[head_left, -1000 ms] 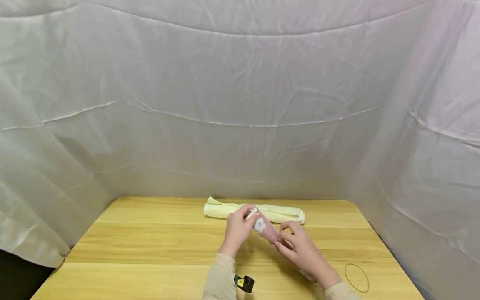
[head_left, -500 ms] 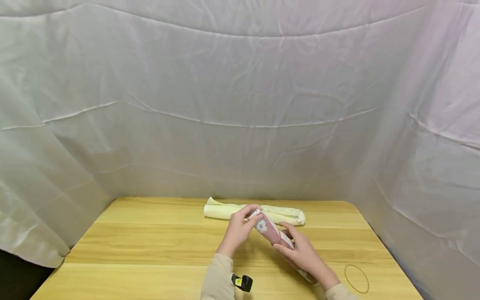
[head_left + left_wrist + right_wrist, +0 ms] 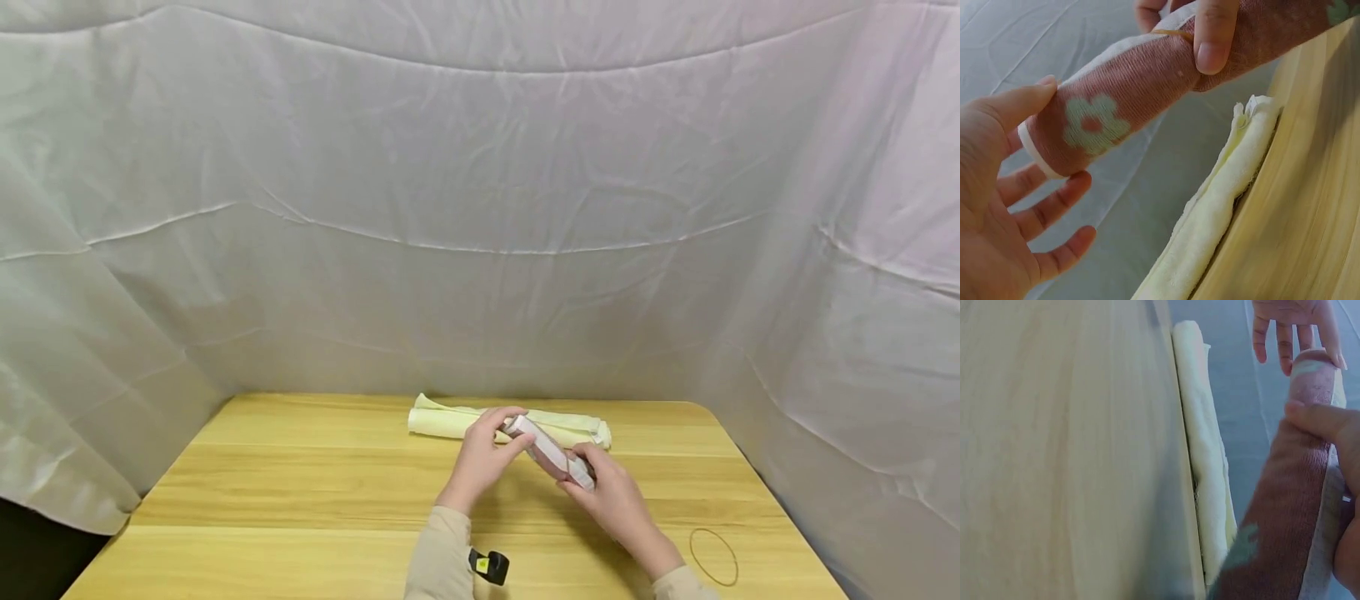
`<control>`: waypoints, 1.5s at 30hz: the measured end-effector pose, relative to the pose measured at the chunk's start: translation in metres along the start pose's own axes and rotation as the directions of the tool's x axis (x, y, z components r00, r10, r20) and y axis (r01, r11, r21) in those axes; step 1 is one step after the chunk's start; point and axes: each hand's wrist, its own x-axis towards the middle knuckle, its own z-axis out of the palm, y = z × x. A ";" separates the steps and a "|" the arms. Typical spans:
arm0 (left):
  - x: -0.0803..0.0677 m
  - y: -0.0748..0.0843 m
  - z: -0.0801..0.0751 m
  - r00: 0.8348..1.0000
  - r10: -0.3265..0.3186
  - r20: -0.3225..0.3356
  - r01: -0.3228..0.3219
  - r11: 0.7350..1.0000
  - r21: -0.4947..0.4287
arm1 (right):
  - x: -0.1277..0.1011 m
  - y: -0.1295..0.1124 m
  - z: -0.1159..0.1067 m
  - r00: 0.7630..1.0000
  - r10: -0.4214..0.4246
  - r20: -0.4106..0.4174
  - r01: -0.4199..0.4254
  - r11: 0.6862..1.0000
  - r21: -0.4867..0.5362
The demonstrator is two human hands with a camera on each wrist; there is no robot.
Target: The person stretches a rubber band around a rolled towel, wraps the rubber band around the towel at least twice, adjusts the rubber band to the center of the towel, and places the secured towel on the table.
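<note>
Our left hand cups the rolled pink sock's end with fingers spread while our right hand pinches it, seemingly over a thin band; keep it tight.

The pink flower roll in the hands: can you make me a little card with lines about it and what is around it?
Held thing: pink rolled cloth with a white flower, lifted off the table
Left hand: fingers steady the far end of the roll
Right hand: grips the near end, thumb pressing on it
Behind it: pale yellow rolled cloth lying on the wooden table
Also there: rubber band on the table, beside the right sleeve
</note>
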 end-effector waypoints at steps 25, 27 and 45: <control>0.002 0.001 0.007 0.995 -0.078 -0.053 0.074 0.994 -0.084 | 0.005 0.005 0.009 0.925 -0.357 -0.128 0.368 0.928 0.066; 0.002 0.001 0.007 0.995 -0.073 -0.066 0.066 0.993 -0.100 | 0.006 0.005 0.009 0.909 -0.389 -0.151 0.406 0.909 0.099; 0.002 0.012 0.006 0.996 -0.083 -0.042 0.073 0.980 -0.185 | 0.006 0.002 0.005 0.919 -0.389 -0.064 0.384 0.920 -0.082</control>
